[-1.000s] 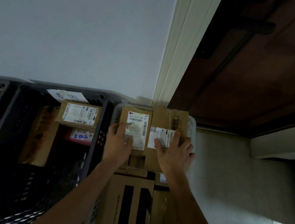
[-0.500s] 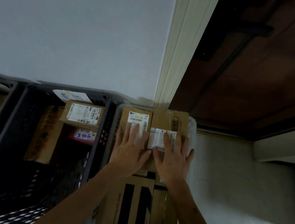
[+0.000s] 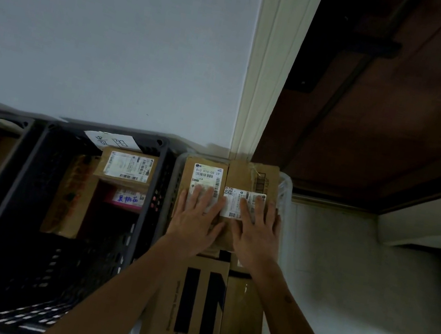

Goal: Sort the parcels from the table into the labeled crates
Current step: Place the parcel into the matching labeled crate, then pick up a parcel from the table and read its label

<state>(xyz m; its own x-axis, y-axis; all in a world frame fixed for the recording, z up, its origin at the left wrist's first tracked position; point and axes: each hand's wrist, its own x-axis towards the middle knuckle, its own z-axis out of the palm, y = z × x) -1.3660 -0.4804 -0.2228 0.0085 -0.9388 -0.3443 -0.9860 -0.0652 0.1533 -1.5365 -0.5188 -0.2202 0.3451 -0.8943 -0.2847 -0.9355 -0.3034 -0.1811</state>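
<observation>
Dim light falls on a pale wall and a dark wooden door at 12 to 2 o'clock, with a tiled floor (image 3: 341, 276) at 3 o'clock. Three crates stand in a row along the wall. The white crate (image 3: 286, 187) at 6 o'clock is packed with cardboard parcels. The left hand (image 3: 197, 221) lies flat, fingers straight, on the left labelled parcel (image 3: 203, 175); the right hand (image 3: 256, 232) lies flat likewise on the right labelled parcel (image 3: 247, 177). Neither grip closes on anything: both are wide and pressing downward. In my judgement the palms are seating the two parcels side by side and level so the load sits snug within the rim. A larger box with black bars (image 3: 189, 302) lies nearer the person at 6 o'clock. The black crate (image 3: 17, 190) at 9 o'clock carries a handwritten paper tag (image 3: 113, 140) on its far rim and holds several parcels, one with a white shipping label (image 3: 128, 166). A third crate (image 3: 15, 120) shows partly at the left edge. No counter is in view.
</observation>
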